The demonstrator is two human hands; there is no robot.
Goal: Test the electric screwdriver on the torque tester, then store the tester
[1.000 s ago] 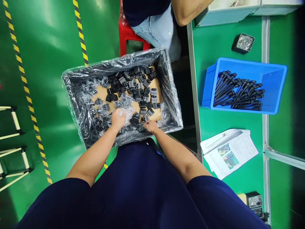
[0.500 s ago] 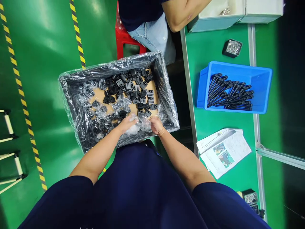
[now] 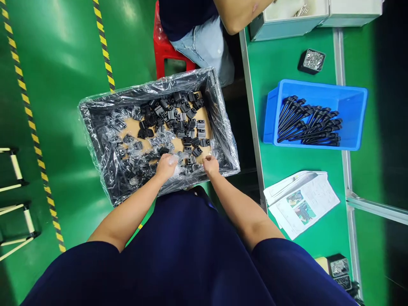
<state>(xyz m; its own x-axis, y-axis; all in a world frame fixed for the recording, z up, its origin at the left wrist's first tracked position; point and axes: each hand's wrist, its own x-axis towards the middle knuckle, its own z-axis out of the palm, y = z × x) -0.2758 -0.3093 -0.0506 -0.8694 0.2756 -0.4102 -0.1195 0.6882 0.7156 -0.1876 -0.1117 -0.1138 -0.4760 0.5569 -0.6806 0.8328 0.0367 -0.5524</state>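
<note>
The plastic-lined crate (image 3: 223, 110) held black parts (image 3: 183, 121), some loose, some in clear wrap, over a tan base. Inside it, the left hand (image 3: 166, 167) gripped crumpled clear plastic (image 3: 174, 165); the right hand (image 3: 210, 165) was curled near the front rim, its grip unclear. On the counter (image 3: 267, 165), a blue bin (image 3: 353, 112) contained black bolt-like pieces (image 3: 309, 121).

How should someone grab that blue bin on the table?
I'd take the blue bin by its rim at both short ends, a hand on each, coming from above and outside. It stands upright and open, with the rim exposed all round. The long black parts inside bunch toward one short end, so that end may feel heavier.
</note>
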